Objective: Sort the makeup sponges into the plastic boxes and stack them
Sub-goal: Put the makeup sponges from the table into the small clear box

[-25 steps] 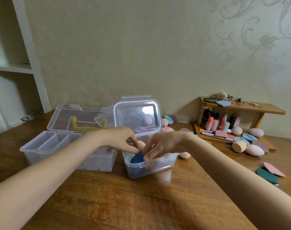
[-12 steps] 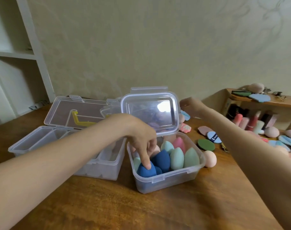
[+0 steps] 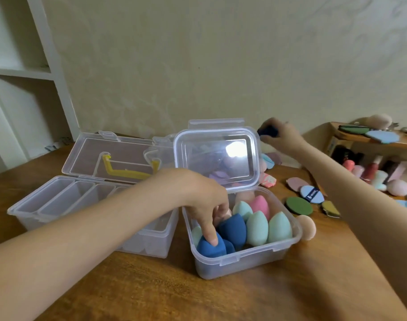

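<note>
Far left on the brown wooden table [image 3: 151, 293] stands a long clear plastic box with dividers [image 3: 65, 200], its hinged lid with a yellow handle [image 3: 119, 158] thrown back; its compartments look bare of sponges, though the near end is hidden behind the forearm. Next to it, touching or nearly so, sits a smaller square clear plastic box [image 3: 244, 258], lid upright behind it. The left hand [image 3: 197, 198] reaches down into this box, fingers curled loosely and one fingertip pressing the top of a dark blue teardrop makeup sponge [image 3: 209, 247] at the near left corner (pressing, not gripping). Beside that sponge stand another dark blue one, mint-green ones [image 3: 279, 228] and a pink one [image 3: 260, 205], packed upright with points up. These look light, soft and squashy, so they should give under a finger and spring back; best pinched round the fat belly. A peach rounded sponge [image 3: 306, 228] rests outside against the box's right wall. Further right and back, the right hand [image 3: 283, 135] is raised near the wall, fingers closed round a small dark blue sponge [image 3: 268, 130]. Flat puffs and a dark green round pad [image 3: 299, 206] lie loose toward the wooden shelf rack [image 3: 369, 141] at far right
</note>
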Motion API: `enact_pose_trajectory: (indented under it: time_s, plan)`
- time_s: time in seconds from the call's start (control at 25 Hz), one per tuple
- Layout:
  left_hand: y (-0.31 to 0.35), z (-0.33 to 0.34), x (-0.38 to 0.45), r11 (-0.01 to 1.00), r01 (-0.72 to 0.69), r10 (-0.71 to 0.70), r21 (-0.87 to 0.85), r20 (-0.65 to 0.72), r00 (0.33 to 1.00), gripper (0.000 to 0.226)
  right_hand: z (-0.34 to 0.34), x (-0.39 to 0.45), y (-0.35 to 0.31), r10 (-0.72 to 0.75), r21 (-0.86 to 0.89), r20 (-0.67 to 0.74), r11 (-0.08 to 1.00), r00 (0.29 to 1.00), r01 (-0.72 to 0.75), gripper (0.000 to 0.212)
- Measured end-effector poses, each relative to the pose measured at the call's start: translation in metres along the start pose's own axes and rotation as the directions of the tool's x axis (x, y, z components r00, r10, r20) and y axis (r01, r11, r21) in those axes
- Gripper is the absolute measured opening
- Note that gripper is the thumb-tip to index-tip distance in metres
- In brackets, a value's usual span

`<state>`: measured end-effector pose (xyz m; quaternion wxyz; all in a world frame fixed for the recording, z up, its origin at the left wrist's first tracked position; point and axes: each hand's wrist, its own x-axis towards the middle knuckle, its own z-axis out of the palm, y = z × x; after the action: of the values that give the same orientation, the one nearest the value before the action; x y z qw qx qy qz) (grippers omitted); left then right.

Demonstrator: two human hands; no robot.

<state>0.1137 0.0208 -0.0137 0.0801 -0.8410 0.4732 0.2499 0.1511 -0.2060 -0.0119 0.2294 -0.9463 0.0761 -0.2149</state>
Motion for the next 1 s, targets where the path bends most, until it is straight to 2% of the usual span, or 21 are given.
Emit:
enact_pose_trajectory:
  time_s: [0.08, 0.12, 0.16, 0.2, 0.24, 0.28, 0.36, 0.44, 0.48, 0.52, 0.6, 0.68, 0.72, 0.76, 0.88, 0.92, 1.0]
  plan:
    - [0.000, 0.003, -0.005, 1.000, 0.010, -0.010, -0.007, -0.036, 0.999, 0.029, -0.034, -0.028, -0.010, -0.009, 0.246, -0.122, 0.968, 0.993, 0.039, 0.028]
    - [0.000, 0.004, -0.008, 1.000, 0.015, -0.016, -0.009, -0.060, 0.998, 0.029, -0.048, -0.047, -0.018, 0.006, 0.419, -0.099, 0.907, 0.995, 0.036, 0.023]
    - [0.002, 0.005, -0.013, 1.000, 0.023, -0.024, -0.016, -0.079, 0.997, 0.030, -0.060, -0.069, -0.030, -0.001, 0.590, 0.005, 0.807, 1.000, -0.002, 0.021]
    - [0.003, 0.008, -0.017, 0.999, 0.031, -0.033, -0.024, -0.096, 0.995, 0.032, -0.066, -0.090, -0.041, -0.045, 0.684, 0.175, 0.724, 0.984, -0.088, 0.024]
    - [0.003, 0.010, -0.019, 0.999, 0.035, -0.038, -0.029, -0.112, 0.993, 0.035, -0.067, -0.104, -0.049, -0.105, 0.687, 0.364, 0.701, 0.925, -0.191, 0.032]
    - [0.003, 0.012, -0.022, 0.999, 0.037, -0.042, -0.038, -0.127, 0.991, 0.035, -0.065, -0.114, -0.055, -0.135, 0.621, 0.530, 0.734, 0.837, -0.275, 0.040]
    - [0.003, 0.018, -0.028, 0.997, 0.034, -0.046, -0.073, -0.166, 0.985, 0.031, -0.049, -0.125, -0.063, -0.155, 0.443, 0.769, 0.829, 0.621, -0.341, 0.045]
    - [0.005, 0.022, -0.035, 0.997, 0.013, -0.030, -0.080, -0.205, 0.978, 0.030, -0.032, -0.124, -0.066, -0.133, 0.290, 0.890, 0.904, 0.436, -0.315, 0.045]
    - [0.005, 0.024, -0.038, 0.997, -0.003, -0.015, -0.080, -0.220, 0.975, 0.030, -0.027, -0.121, -0.065, -0.122, 0.238, 0.921, 0.928, 0.369, -0.287, 0.042]
    - [0.005, 0.026, -0.041, 0.997, -0.020, 0.001, -0.081, -0.232, 0.973, 0.029, -0.024, -0.117, -0.065, -0.098, 0.196, 0.938, 0.942, 0.333, -0.274, 0.038]
    - [0.006, 0.028, -0.044, 0.997, -0.034, 0.016, -0.072, -0.239, 0.971, 0.027, -0.017, -0.111, -0.072, -0.054, 0.113, 0.943, 0.980, 0.328, -0.164, 0.033]
    - [0.006, 0.030, -0.043, 0.998, -0.035, 0.021, -0.052, -0.239, 0.971, 0.025, -0.006, -0.110, -0.082, 0.005, -0.056, 0.929, 0.990, 0.370, 0.128, 0.038]
    - [0.005, 0.031, -0.043, 0.998, -0.037, 0.025, -0.046, -0.244, 0.970, 0.024, 0.001, -0.113, -0.087, 0.022, -0.141, 0.918, 0.951, 0.395, 0.276, 0.040]
    - [0.005, 0.032, -0.042, 0.998, -0.042, 0.030, -0.044, -0.251, 0.967, 0.024, 0.009, -0.117, -0.092, 0.030, -0.203, 0.901, 0.910, 0.432, 0.362, 0.041]
    - [0.002, 0.034, -0.040, 0.998, -0.038, 0.022, -0.052, -0.282, 0.959, 0.024, 0.022, -0.132, -0.103, -0.075, -0.265, 0.789, 0.853, 0.609, 0.449, 0.032]
    - [0.000, 0.035, -0.039, 0.998, -0.030, 0.013, -0.056, -0.286, 0.958, 0.024, 0.022, -0.134, -0.105, -0.095, -0.263, 0.770, 0.854, 0.631, 0.449, 0.032]
    - [0.001, 0.035, -0.037, 0.998, -0.022, 0.004, -0.062, -0.279, 0.960, 0.026, 0.013, -0.134, -0.105, -0.047, -0.238, 0.798, 0.891, 0.600, 0.386, 0.037]
